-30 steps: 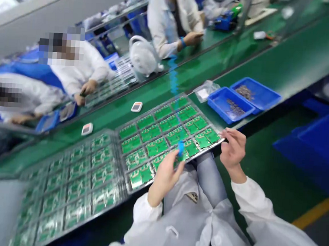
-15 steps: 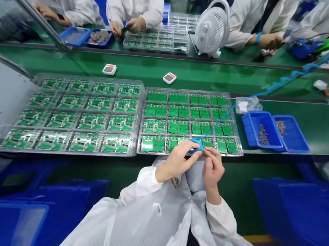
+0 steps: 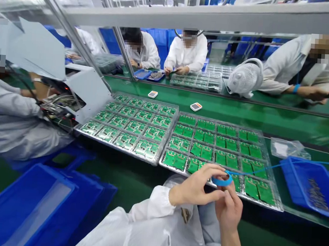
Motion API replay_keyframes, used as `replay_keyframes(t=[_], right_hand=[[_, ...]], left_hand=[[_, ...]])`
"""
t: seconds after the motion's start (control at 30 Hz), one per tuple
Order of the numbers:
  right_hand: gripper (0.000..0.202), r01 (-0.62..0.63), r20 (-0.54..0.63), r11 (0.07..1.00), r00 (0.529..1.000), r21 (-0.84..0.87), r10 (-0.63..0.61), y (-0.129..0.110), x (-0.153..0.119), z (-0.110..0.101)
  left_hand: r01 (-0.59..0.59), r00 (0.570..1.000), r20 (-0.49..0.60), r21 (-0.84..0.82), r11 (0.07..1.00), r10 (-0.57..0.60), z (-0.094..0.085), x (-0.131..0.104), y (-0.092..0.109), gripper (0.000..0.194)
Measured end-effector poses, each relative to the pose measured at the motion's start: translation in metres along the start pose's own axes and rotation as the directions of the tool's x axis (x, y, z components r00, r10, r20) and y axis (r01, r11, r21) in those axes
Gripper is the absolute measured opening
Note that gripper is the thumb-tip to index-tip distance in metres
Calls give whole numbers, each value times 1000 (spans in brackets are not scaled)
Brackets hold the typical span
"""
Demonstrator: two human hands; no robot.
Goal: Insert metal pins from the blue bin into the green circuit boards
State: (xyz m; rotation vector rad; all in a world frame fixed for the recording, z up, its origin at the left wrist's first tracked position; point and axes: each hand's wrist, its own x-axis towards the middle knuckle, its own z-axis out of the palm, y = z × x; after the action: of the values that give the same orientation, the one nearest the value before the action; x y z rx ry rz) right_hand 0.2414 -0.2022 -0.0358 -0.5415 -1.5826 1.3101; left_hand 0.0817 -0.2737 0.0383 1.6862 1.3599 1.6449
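Note:
A blue wrist strap point(image 3: 221, 181), bent into a loop with a thin blue cord, is between my hands above the front edge of the right-hand tray. My left hand point(image 3: 195, 186) reaches in from the left, its fingers closed on the loop and its thumb stretched towards the other hand. Just below the loop, my right hand point(image 3: 230, 212) has bent fingers gripping the band's lower side; the fingertips are partly hidden. Under them, the clear plastic tray point(image 3: 278, 204) holds green circuit boards point(image 3: 201, 151) in compartments. A second clear tray point(image 3: 158, 158) of boards lies to its left.
Blue bins point(image 3: 297, 179) with small metal parts and a plastic bag point(image 3: 288, 148) lie at the right. Two small white devices point(image 3: 196, 106) sit behind the trays. A white machine point(image 3: 89, 92) stands left. Across the bench are a fan point(image 3: 245, 78) and co-workers point(image 3: 187, 54).
My view has swung up and to the left, showing the machine and a seated person there. Both hands still hold the wrist strap, whose loop now shows wider.

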Motion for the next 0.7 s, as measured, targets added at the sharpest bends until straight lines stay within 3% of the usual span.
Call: replay_keyframes(t=[0.07, 0.17, 0.3, 0.53, 0.7], right_hand=[[36, 11, -54, 995, 999, 103, -6, -3, -2, 0], [37, 30, -92, 985, 996, 171, -14, -7, -2, -6], [42, 65, -142, 972, 989, 224, -33, -2, 0, -14], [48, 116, -139, 982, 986, 149, -96, 9, 14, -12], [48, 108, -88, 992, 991, 64, -103, 16, 28, -23]], left_hand=[[68, 993, -93, -94, 993, -77, 13, -10, -6, 64], [160, 972, -141, -185, 970, -187, 32, -19, -12, 51], [180, 968, -160, -86, 980, -192, 43, -14, -11, 29], [167, 970, -204, 172, 971, -131, 45, 12, -9, 20], [224, 966, -177, 219, 950, -187, 50, 28, -13, 22]])
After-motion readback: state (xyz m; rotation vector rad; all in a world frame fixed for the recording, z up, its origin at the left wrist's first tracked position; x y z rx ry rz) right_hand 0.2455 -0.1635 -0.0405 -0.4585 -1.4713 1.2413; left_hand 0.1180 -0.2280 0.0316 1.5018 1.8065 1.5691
